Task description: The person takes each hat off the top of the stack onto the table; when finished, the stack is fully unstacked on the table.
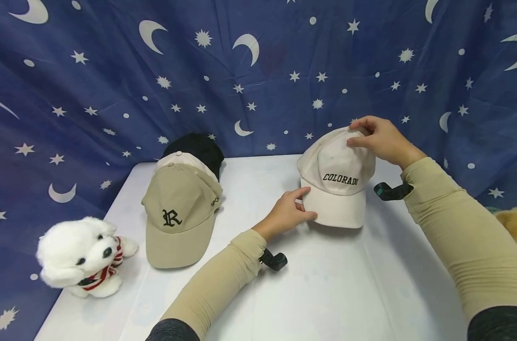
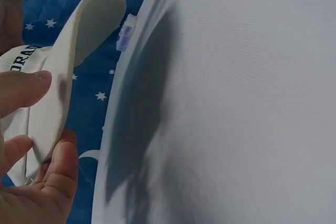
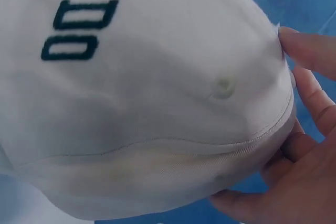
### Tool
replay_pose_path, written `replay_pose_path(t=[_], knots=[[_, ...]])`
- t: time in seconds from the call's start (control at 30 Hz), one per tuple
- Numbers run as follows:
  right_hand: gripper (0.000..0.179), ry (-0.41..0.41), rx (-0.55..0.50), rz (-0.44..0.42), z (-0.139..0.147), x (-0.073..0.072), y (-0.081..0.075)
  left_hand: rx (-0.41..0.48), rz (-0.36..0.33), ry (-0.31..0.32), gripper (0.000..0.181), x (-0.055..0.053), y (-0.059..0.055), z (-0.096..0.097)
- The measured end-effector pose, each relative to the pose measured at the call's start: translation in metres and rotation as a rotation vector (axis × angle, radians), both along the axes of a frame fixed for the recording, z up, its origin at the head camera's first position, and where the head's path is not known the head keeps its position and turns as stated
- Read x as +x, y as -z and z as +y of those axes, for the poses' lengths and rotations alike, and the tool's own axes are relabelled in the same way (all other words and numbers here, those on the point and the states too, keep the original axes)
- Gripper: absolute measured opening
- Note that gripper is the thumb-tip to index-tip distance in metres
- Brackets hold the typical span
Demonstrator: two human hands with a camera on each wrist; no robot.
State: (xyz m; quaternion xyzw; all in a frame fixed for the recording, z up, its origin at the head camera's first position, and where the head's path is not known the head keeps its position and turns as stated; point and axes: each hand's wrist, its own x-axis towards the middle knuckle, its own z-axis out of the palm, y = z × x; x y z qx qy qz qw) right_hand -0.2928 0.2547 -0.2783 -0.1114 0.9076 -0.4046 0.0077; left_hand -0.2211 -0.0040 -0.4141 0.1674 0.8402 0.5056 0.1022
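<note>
A cream baseball cap [image 1: 341,158] with dark COLORADO lettering is held up at the right of the head view, crown upward and brim toward me. My left hand [image 1: 286,213] pinches the side of its brim, thumb on one face and fingers on the other. The left wrist view shows this brim [image 2: 63,85] edge-on, with a shadow on the tabletop beside it. My right hand [image 1: 379,139] grips the top of the crown. In the right wrist view, the fingers [image 3: 310,51] hold the far end of the crown, past a stitched eyelet [image 3: 224,87].
On the white table [image 1: 258,279], a tan cap [image 1: 177,196] with a black R overlaps a pale cap [image 1: 194,160] and a black cap [image 1: 209,150]. A white plush dog [image 1: 73,251] sits at the left. Behind hangs a blue star-patterned curtain [image 1: 275,118]. Tan plush [image 1: 516,225] shows at the right edge.
</note>
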Motion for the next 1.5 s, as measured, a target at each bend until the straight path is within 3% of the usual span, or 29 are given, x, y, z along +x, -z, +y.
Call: replay_pose_path(t=[0.2, 0.4, 0.67, 0.93, 1.07, 1.23, 1.4, 1.5], knots=[[0.051, 0.015, -0.014, -0.021, 0.013, -0.009, 0.000, -0.030, 0.035, 0.028, 0.075, -0.015, 0.002, 0.020], [0.058, 0.003, -0.026, -0.100, 0.027, -0.019, 0.000, -0.035, 0.055, 0.055, 0.074, -0.024, 0.003, 0.039], [0.065, 0.022, -0.023, -0.181, 0.039, -0.030, -0.002, -0.069, 0.073, 0.012, 0.074, -0.035, 0.007, 0.062], [0.063, 0.051, -0.016, -0.193, 0.046, -0.041, 0.003, -0.136, 0.021, -0.059, 0.075, -0.042, 0.008, 0.079], [0.062, 0.069, 0.002, -0.189, 0.050, -0.046, 0.004, -0.105, -0.010, -0.114, 0.072, -0.044, 0.007, 0.087], [0.063, 0.070, 0.026, -0.208, 0.055, -0.049, 0.004, -0.009, -0.070, -0.137, 0.073, -0.050, 0.010, 0.093], [0.063, 0.056, 0.047, -0.224, 0.056, -0.052, 0.003, 0.128, -0.177, -0.129, 0.076, -0.053, 0.014, 0.098], [0.063, 0.054, 0.054, -0.215, 0.058, -0.053, 0.005, 0.167, -0.205, -0.110, 0.076, -0.054, 0.014, 0.101]])
